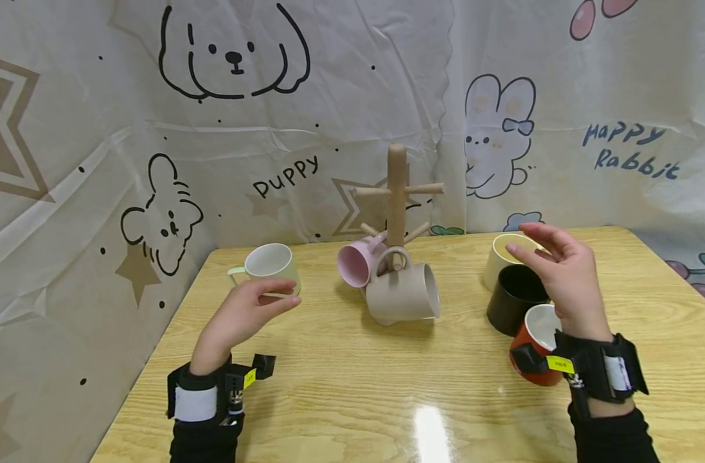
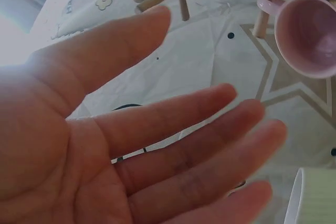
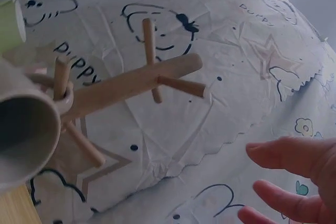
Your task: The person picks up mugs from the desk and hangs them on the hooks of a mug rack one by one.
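A wooden mug tree (image 1: 396,193) stands mid-table, with a pink mug (image 1: 355,263) and a beige mug (image 1: 401,296) hanging from its lower pegs. My left hand (image 1: 242,315) hovers in front of a pale green mug (image 1: 271,262), fingers extended and holding nothing; the left wrist view shows its bare palm (image 2: 68,156). On the other side my right hand (image 1: 566,276) is raised above a black mug (image 1: 515,302), thumb and fingers apart with nothing between them. Beside the black mug are a cream mug (image 1: 497,260) and a red mug (image 1: 537,344), partly hidden by the right wrist strap.
The wooden table (image 1: 340,392) has its far edge against a printed curtain (image 1: 358,96). Upper pegs (image 3: 181,86) of the mug tree carry no mugs and stick out sideways. The three mugs at the right stand close together.
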`<state>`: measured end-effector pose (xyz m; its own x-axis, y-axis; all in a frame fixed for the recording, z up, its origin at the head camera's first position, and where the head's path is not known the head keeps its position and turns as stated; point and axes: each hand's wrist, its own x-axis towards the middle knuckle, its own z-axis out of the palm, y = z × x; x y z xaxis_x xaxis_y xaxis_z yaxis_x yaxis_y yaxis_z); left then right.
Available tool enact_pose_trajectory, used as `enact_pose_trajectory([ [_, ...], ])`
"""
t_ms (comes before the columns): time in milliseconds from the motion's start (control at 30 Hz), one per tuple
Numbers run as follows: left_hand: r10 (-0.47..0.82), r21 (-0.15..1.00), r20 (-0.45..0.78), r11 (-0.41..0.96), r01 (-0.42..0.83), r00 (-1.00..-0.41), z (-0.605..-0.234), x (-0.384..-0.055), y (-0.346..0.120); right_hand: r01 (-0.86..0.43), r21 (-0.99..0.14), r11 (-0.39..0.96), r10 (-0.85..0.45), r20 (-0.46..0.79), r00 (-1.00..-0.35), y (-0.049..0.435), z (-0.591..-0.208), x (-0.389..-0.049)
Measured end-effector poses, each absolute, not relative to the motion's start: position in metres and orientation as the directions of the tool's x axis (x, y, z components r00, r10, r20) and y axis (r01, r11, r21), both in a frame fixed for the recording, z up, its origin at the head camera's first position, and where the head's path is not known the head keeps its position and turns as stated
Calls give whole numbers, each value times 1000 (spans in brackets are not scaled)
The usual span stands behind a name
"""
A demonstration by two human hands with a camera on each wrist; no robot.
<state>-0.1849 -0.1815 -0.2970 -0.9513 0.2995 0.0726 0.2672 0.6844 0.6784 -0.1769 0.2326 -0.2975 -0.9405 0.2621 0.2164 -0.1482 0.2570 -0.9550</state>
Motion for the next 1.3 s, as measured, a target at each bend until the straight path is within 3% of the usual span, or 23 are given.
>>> enact_pose_trajectory([
  [133,309,643,56,716,271,-950,-298,-185,-182,-101,-839,534,198,241,-950,231,-299,-178],
  [333,306,600,38,755,266,-951,-297,-185,-182,-66,-700,711,80,174,-981,230,-298,-181],
  [900,368,570,30,758,318,-929,-300,-184,-177,-95,-605,791,-6,146,-989,225,-290,-180],
  [1100,385,554,15,765,328,-923,-299,-183,-175,-227,-546,806,-117,229,-966,210,-241,-192],
  [1300,399,555,4,762,334,-917,-299,-183,-176,-427,-499,754,-272,354,-895,189,-193,-227],
])
